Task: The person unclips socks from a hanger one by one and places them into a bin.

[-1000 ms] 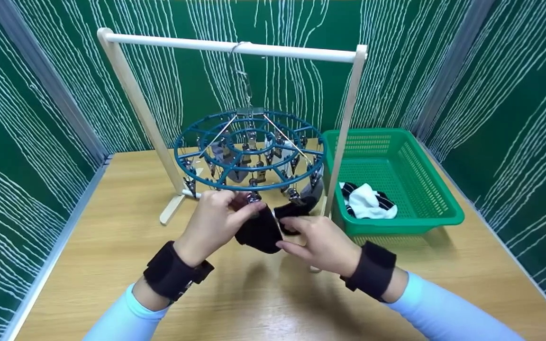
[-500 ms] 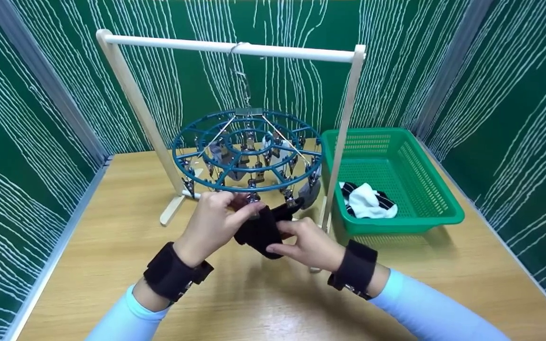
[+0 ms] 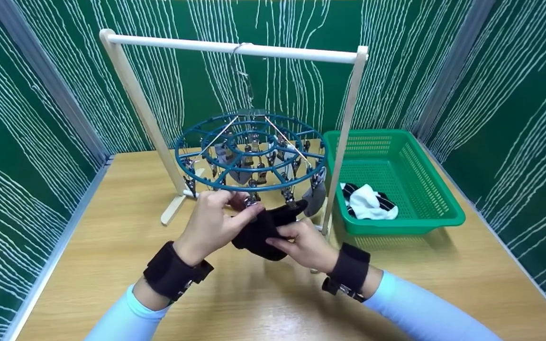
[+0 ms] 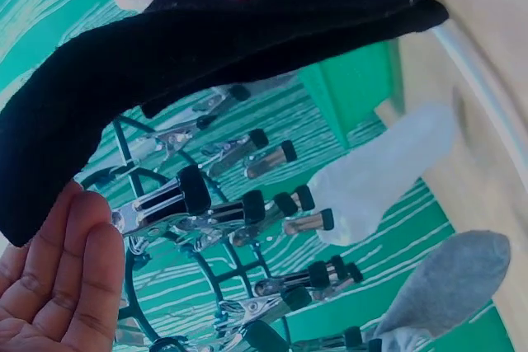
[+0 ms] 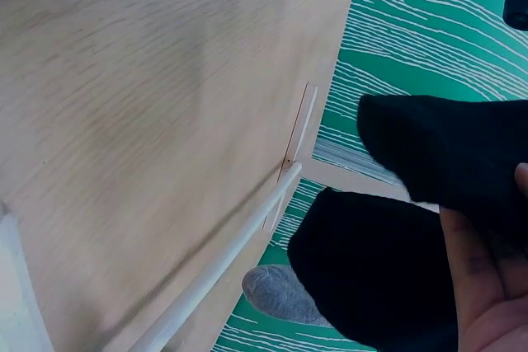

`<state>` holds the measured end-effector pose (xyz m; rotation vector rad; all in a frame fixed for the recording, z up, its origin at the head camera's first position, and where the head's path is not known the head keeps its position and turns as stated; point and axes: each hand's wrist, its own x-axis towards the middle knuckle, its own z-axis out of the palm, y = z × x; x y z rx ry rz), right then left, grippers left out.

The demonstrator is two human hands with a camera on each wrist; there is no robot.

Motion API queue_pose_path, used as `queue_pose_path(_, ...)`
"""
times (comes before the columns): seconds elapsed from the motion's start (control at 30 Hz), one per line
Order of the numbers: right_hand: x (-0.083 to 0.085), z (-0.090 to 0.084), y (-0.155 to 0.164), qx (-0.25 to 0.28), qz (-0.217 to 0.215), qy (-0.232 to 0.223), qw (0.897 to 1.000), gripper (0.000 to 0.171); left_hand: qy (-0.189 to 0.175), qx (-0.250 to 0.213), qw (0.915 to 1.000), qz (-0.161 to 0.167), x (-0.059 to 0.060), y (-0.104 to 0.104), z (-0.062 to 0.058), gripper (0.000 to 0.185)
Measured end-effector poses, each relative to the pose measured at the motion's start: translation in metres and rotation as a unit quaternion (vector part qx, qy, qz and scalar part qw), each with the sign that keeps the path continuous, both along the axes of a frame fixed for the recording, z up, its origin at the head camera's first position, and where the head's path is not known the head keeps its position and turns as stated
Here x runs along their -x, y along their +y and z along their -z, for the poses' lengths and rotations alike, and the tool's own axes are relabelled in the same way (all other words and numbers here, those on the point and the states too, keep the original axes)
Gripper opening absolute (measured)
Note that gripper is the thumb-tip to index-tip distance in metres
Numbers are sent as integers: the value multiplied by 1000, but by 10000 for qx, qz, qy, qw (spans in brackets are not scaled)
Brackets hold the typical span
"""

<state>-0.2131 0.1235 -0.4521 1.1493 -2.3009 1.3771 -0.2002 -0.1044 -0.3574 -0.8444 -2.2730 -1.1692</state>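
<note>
My left hand (image 3: 211, 222) pinches the upper end of a black sock (image 3: 259, 234), right at a metal clip (image 3: 251, 198) under the round hanger's front rim. In the left wrist view its fingers (image 4: 87, 261) curl by the sock's end, beside that clip; whether the clip bites the cloth I cannot tell. My right hand (image 3: 308, 244) holds the sock's lower part between thumb and fingers. More black cloth reaches toward the neighbouring clip (image 3: 288, 195); two black pieces, the lower one (image 5: 371, 269), show in the right wrist view.
The blue round hanger (image 3: 249, 188) hangs by its hook from a wooden stand's white bar (image 3: 183, 43). Several clips dangle from it, and grey socks (image 4: 450, 278) and a white sock (image 4: 388, 171) hang there. At right, a green basket (image 3: 443, 203) holds white and black-striped socks (image 3: 370, 203).
My right hand has shifted left and taken a fuller hold of the black sock, which now looks more bunched. My left hand stays at the clip.
</note>
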Motion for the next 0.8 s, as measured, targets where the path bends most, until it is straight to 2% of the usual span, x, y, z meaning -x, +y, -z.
queue_pose_path(0.43,3,4,3,-179,95,99,9997,9,64,-145,9998,105,1,0,1,16)
queue_pose_path(0.67,3,6,8,-369,190,128,9991,7,318,-194,9990,263,3,0,2,11)
queue_pose_path(0.8,1,5,14,-572,299,-13,9979,22,371,-200,9989,218,3,-2,3,8)
